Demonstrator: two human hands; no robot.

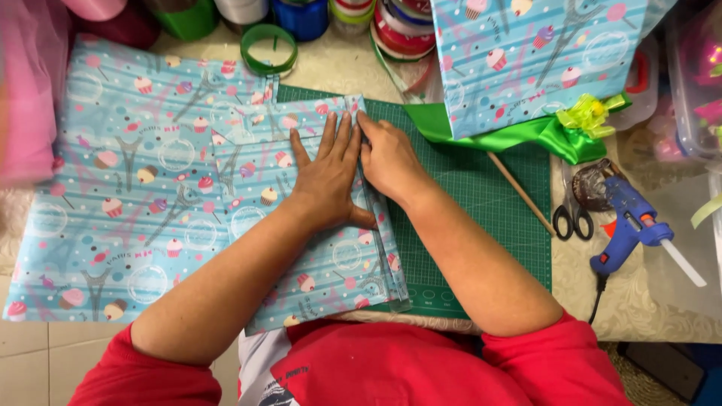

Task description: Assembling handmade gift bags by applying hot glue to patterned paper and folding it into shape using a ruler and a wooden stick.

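A folded piece of light blue wrapping paper (259, 180) printed with cupcakes and towers lies partly on a green cutting mat (466, 188). My left hand (327, 177) presses flat on it, fingers spread. Just to its right, my right hand (387, 158) has its fingertips on the paper's folded right edge near the top. A clear ruler (391, 259) seems to lie along that edge lower down. Neither hand grips anything.
A larger sheet of the same paper (113, 195) lies to the left. A finished blue gift bag (526, 53) with a green ribbon bow (579, 124) sits at the back right. Scissors (571, 214), a blue glue gun (632, 222), a wooden stick (519, 192) and ribbon rolls (269, 46) surround the mat.
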